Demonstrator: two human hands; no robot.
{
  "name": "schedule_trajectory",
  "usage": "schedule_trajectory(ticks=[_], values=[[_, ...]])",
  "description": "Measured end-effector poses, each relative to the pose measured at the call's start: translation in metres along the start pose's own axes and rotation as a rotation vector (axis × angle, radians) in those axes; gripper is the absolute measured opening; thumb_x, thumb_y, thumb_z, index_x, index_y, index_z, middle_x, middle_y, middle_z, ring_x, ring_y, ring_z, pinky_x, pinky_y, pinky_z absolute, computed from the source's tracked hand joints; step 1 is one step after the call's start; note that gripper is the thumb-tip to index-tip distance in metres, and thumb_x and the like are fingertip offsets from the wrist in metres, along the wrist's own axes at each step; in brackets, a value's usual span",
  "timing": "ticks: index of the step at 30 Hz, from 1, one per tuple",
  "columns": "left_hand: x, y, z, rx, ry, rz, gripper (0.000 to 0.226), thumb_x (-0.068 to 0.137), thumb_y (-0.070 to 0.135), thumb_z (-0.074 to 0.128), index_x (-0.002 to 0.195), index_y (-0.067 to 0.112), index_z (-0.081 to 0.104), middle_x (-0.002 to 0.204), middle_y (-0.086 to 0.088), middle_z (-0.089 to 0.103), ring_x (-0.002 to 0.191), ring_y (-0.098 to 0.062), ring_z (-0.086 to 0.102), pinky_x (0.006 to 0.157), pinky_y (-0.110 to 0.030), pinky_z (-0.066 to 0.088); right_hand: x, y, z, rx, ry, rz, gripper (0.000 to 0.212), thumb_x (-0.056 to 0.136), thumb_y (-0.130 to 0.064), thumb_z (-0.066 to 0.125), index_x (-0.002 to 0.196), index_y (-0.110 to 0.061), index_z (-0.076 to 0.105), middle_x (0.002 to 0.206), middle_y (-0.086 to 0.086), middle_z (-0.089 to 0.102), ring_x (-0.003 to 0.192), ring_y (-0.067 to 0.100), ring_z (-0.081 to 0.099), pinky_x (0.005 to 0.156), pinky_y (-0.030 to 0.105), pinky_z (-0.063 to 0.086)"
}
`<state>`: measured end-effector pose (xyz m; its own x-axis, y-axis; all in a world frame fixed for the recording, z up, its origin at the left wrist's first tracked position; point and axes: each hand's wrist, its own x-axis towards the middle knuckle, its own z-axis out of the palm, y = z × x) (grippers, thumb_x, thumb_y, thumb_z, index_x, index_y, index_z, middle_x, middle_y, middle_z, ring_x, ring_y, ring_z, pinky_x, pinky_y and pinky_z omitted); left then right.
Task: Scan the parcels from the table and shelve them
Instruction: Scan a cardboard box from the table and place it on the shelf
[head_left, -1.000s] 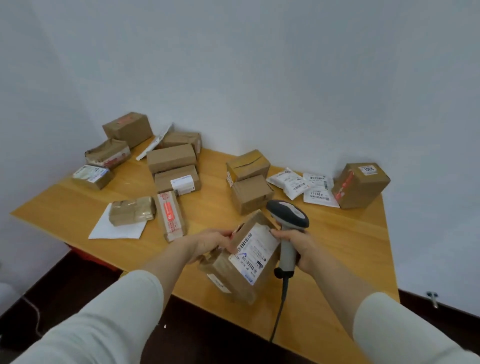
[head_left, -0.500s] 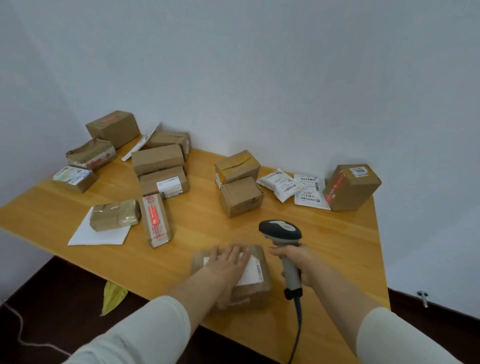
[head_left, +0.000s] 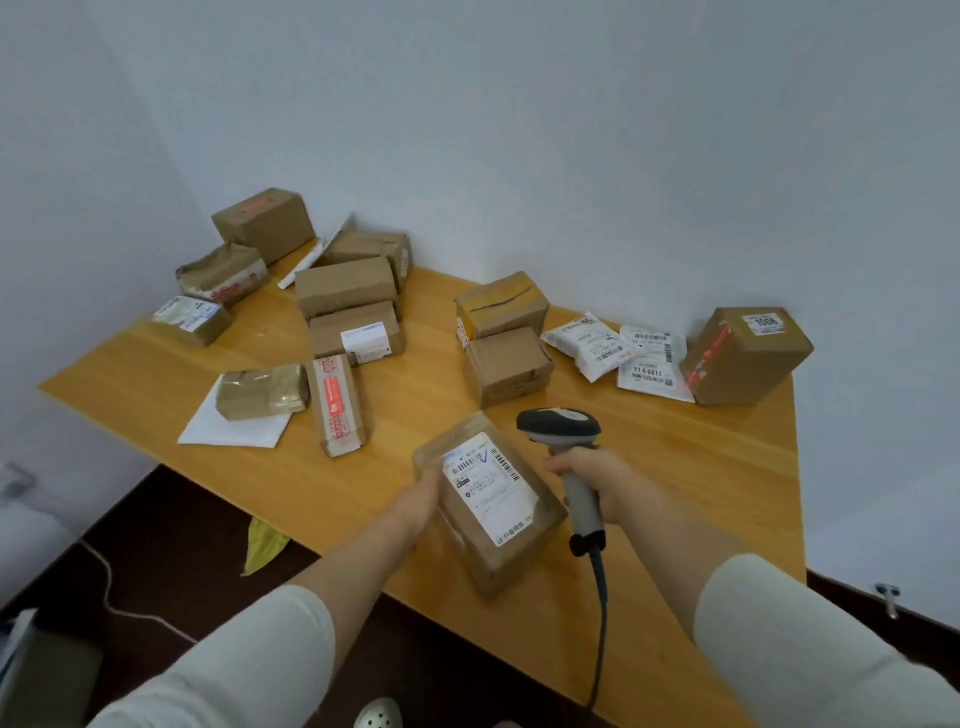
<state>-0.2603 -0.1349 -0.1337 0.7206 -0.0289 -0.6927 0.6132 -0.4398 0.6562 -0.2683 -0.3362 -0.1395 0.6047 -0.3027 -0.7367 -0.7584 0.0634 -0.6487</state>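
My left hand (head_left: 418, 501) grips the left side of a brown cardboard parcel (head_left: 514, 551), tilted up above the wooden table's (head_left: 675, 467) near edge with its white barcode label facing me. Most of that hand's fingers are hidden behind the parcel. My right hand (head_left: 605, 480) holds a grey handheld scanner (head_left: 563, 431) by its handle, just right of the parcel; its dark head sits level with the label's top, and its cable hangs down past the table edge.
Several more cardboard parcels lie across the table, with a large box (head_left: 745, 356) at the far right and two white mailer bags (head_left: 623, 353) beside it. A flat white envelope (head_left: 208, 431) lies under a small parcel at left. White walls close the back.
Half a second ago my left hand pressed flat on the parcel lying on the table; now it has lifted and tilted the parcel, label facing me. The scanner hand stayed beside it.
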Motion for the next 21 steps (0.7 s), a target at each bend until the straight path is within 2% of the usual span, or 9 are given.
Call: schedule_trajectory(ticks=[3, 4, 6, 8, 10, 14, 17, 19, 21], values=[[0.001, -0.015, 0.016, -0.141, -0.089, -0.066, 0.058, 0.101, 0.047, 0.032, 0.147, 0.011, 0.030, 0.146, -0.011, 0.043, 0.135, -0.029, 0.038, 0.109, -0.036, 0.029, -0.008, 0.003, 0.011, -0.045, -0.111, 0.019, 0.042, 0.075, -0.015, 0.080, 0.109, -0.012, 0.056, 0.105, 0.012, 0.061, 0.098, 0.029, 0.057, 0.088, 0.042, 0.050], [0.007, -0.022, 0.021, -0.153, -0.086, -0.067, 0.063, 0.099, 0.049, 0.039, 0.149, 0.014, 0.024, 0.144, -0.009, 0.045, 0.133, -0.029, 0.041, 0.108, -0.037, 0.030, -0.010, 0.005, 0.015, -0.045, -0.142, 0.023, 0.040, 0.075, -0.014, 0.080, 0.107, -0.012, 0.056, 0.104, 0.011, 0.062, 0.097, 0.028, 0.058, 0.088, 0.042, 0.050], [0.016, -0.030, 0.028, -0.228, -0.084, -0.040, 0.089, 0.086, 0.057, 0.057, 0.152, 0.027, 0.006, 0.138, -0.006, 0.052, 0.122, -0.028, 0.052, 0.102, -0.039, 0.040, -0.015, 0.010, 0.020, -0.031, -0.182, 0.011, 0.036, 0.075, -0.010, 0.079, 0.105, -0.013, 0.059, 0.101, 0.010, 0.065, 0.094, 0.027, 0.061, 0.084, 0.041, 0.052], [0.018, -0.030, 0.029, -0.328, -0.092, 0.012, 0.093, 0.082, 0.054, 0.065, 0.150, 0.041, 0.002, 0.129, -0.004, 0.059, 0.107, -0.024, 0.060, 0.080, -0.037, 0.052, -0.018, 0.011, 0.021, 0.000, -0.195, -0.023, 0.029, 0.076, -0.006, 0.077, 0.100, -0.012, 0.061, 0.095, 0.008, 0.066, 0.087, 0.025, 0.061, 0.075, 0.036, 0.051], [0.017, -0.021, 0.020, -0.336, -0.088, 0.069, 0.081, 0.088, 0.041, 0.063, 0.147, 0.046, 0.008, 0.121, -0.002, 0.062, 0.095, -0.019, 0.062, 0.064, -0.031, 0.048, -0.020, 0.008, 0.020, 0.053, -0.191, -0.064, 0.024, 0.077, -0.005, 0.075, 0.094, -0.013, 0.061, 0.093, 0.007, 0.065, 0.085, 0.024, 0.059, 0.072, 0.036, 0.050], [0.020, 0.008, -0.012, -0.307, -0.131, 0.149, 0.097, 0.078, 0.023, 0.076, 0.149, 0.038, 0.012, 0.117, -0.003, 0.063, 0.096, -0.023, 0.062, 0.071, -0.039, 0.052, -0.025, -0.011, 0.016, 0.136, -0.201, -0.170, 0.033, 0.076, -0.009, 0.077, 0.104, -0.013, 0.060, 0.106, 0.011, 0.064, 0.096, 0.028, 0.059, 0.082, 0.042, 0.051], [0.027, 0.031, -0.042, -0.212, -0.073, 0.181, 0.091, 0.065, 0.018, 0.085, 0.137, 0.019, 0.030, 0.115, -0.005, 0.063, 0.099, -0.024, 0.062, 0.082, -0.042, 0.052, -0.035, -0.031, 0.017, 0.108, -0.182, -0.309, 0.035, 0.076, -0.020, 0.080, 0.103, -0.021, 0.057, 0.108, 0.008, 0.062, 0.099, 0.026, 0.058, 0.086, 0.045, 0.053], [0.030, 0.044, -0.058, -0.149, -0.005, 0.220, 0.086, 0.056, 0.023, 0.091, 0.125, 0.016, 0.041, 0.115, -0.003, 0.065, 0.104, -0.024, 0.062, 0.090, -0.043, 0.051, -0.043, -0.044, 0.017, 0.095, -0.185, -0.384, 0.031, 0.079, -0.022, 0.078, 0.101, -0.020, 0.057, 0.101, 0.007, 0.063, 0.089, 0.023, 0.061, 0.076, 0.041, 0.056], [0.032, 0.053, -0.070, -0.122, 0.048, 0.266, 0.064, 0.063, 0.014, 0.088, 0.111, 0.019, 0.045, 0.106, 0.001, 0.065, 0.101, -0.022, 0.061, 0.088, -0.039, 0.050, -0.053, -0.056, 0.016, 0.080, -0.252, -0.437, 0.022, 0.083, -0.020, 0.074, 0.099, -0.011, 0.062, 0.086, 0.010, 0.069, 0.068, 0.020, 0.063, 0.061, 0.034, 0.052]])
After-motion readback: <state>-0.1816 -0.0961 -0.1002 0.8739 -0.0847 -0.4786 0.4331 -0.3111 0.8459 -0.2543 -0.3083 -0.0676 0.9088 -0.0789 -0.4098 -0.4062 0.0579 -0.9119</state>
